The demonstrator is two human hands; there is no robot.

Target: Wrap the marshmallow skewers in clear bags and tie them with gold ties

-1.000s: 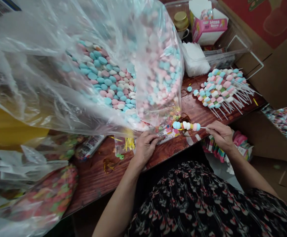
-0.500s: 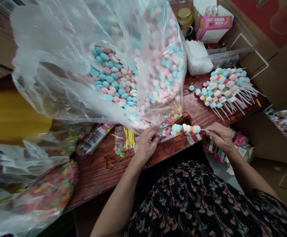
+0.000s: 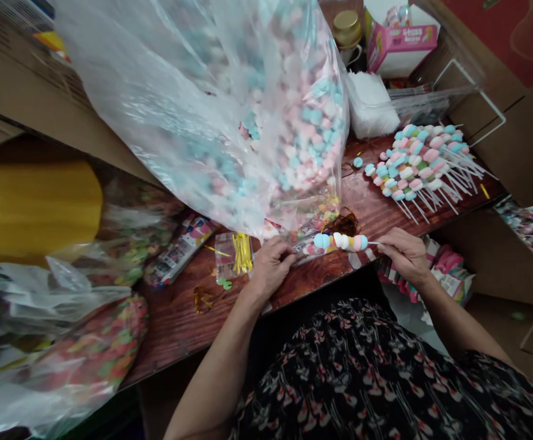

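My right hand [image 3: 404, 250] pinches the white stick of a candy skewer [image 3: 341, 242], held level with its tip pointing left. Blue, white, pink and yellow pieces are threaded on it. Its tip lies over a small printed clear plastic bag [image 3: 310, 249]. My left hand [image 3: 273, 263] is closed at that bag's left end, its fingertips partly hidden. Just beyond both hands stands a large clear bag [image 3: 193, 122] full of pink, blue and white candies. Finished-looking skewers [image 3: 417, 162] lie piled at the right, sticks toward me.
Yellow twist ties [image 3: 242, 252] lie left of my left hand. Bags of colourful gummies [image 3: 106, 348] fill the left side. A stack of white sheets [image 3: 371, 107] and a pink box [image 3: 401, 46] stand at the back right. The wooden table [image 3: 175, 324] ends just before my body.
The large bag's plastic has fallen inward, covering most of the candies that showed through its opening. The skewer has moved slightly left over the small bag. My left hand stays almost in place.
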